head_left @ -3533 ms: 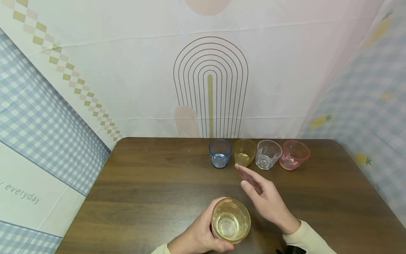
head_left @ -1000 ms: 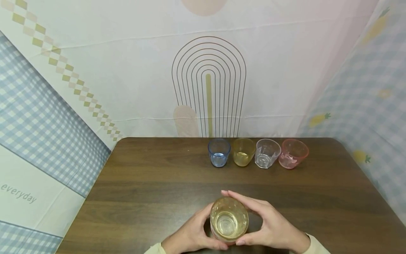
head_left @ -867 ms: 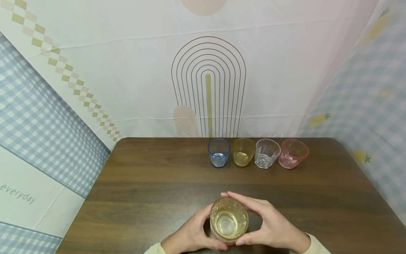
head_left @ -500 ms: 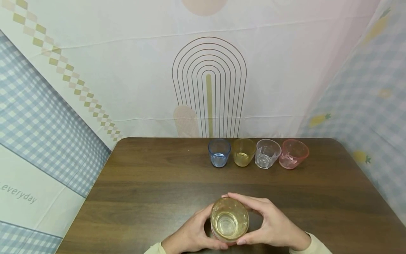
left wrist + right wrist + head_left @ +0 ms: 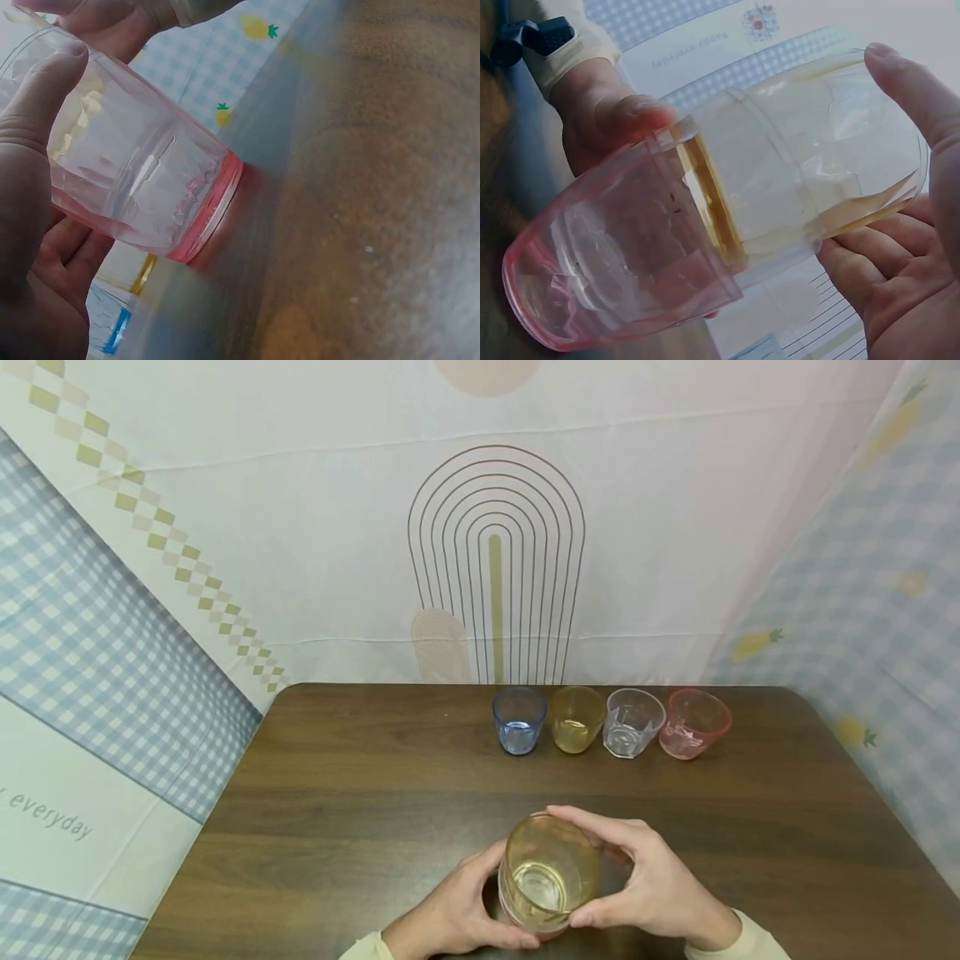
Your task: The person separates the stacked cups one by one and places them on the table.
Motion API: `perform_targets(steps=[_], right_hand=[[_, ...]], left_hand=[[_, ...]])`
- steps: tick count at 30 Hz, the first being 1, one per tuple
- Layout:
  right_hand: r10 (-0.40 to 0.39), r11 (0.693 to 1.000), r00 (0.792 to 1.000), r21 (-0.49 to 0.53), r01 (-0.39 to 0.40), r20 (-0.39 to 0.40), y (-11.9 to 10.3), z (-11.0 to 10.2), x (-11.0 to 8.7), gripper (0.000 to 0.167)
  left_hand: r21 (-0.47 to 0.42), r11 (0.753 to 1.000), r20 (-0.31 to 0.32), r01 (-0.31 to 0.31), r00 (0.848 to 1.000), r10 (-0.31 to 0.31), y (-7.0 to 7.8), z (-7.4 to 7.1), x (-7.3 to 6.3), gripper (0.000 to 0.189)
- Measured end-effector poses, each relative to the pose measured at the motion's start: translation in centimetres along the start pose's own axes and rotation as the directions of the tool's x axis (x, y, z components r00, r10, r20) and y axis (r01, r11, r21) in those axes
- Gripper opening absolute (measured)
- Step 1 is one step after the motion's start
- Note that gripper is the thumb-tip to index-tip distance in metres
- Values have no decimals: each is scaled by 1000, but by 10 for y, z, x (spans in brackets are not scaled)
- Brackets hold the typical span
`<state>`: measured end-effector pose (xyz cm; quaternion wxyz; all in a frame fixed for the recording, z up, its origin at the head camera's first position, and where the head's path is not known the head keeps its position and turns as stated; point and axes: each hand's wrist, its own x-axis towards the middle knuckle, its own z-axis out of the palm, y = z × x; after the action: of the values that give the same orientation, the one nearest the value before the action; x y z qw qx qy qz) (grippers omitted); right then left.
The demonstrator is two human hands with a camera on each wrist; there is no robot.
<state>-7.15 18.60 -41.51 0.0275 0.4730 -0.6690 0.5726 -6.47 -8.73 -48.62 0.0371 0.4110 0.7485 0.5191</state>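
Note:
A stack of tumblers stands before me, a yellow cup [image 5: 551, 860] on top and a pink cup [image 5: 592, 262] lowest, with a clear rim [image 5: 769, 127] between them. My left hand [image 5: 461, 906] grips the lower part of the stack, thumb and fingers round its sides. With thumb and fingers, my right hand [image 5: 652, 889] holds the yellow cup near its rim. In the head view the yellow cup tilts slightly; its yellow base shows close to the pink cup's rim in the right wrist view. The pink base lies close over the tabletop in the left wrist view.
Along the back of the brown wooden table [image 5: 345, 793] stand a blue cup [image 5: 519, 722], a second yellow cup [image 5: 576, 722], a clear cup [image 5: 632, 724] and a second pink cup [image 5: 693, 724]. Printed cloth [image 5: 337, 552] hangs behind and at both sides.
My right hand has come from beside the stack to hold the yellow cup. Since half a second ago that cup has risen and tilted a little, while my left hand stays in place.

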Motion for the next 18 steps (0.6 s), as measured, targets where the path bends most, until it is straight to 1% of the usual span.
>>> perform_targets(steps=[2, 6, 9, 13, 16, 18], right_hand=[[-8, 1000, 1000, -10, 8, 5, -4, -1, 2, 96], [-30, 999, 1000, -18, 30, -7, -11, -5, 5, 96], [-48, 999, 999, -20, 48, -19, -17, -9, 7, 96], [-85, 996, 996, -6, 85, -22, -23, -14, 11, 94], [-108, 994, 994, 18, 108, -23, -27, -17, 13, 93], [-122, 992, 992, 27, 123, -24, -29, -18, 15, 93]], left_hand=[[2, 1000, 1, -2, 1000, 2, 1, -1, 0, 103], [29, 999, 2, -29, 1000, 29, 2, -1, 1, 101], [17, 1000, -2, 5, 1000, -5, 5, 0, 0, 99], [-33, 996, -1, 84, 996, -84, 7, 0, 0, 95], [-39, 993, 1, 109, 994, -109, 8, 0, 0, 95], [-24, 993, -3, 113, 994, -113, 9, 0, -1, 96]])
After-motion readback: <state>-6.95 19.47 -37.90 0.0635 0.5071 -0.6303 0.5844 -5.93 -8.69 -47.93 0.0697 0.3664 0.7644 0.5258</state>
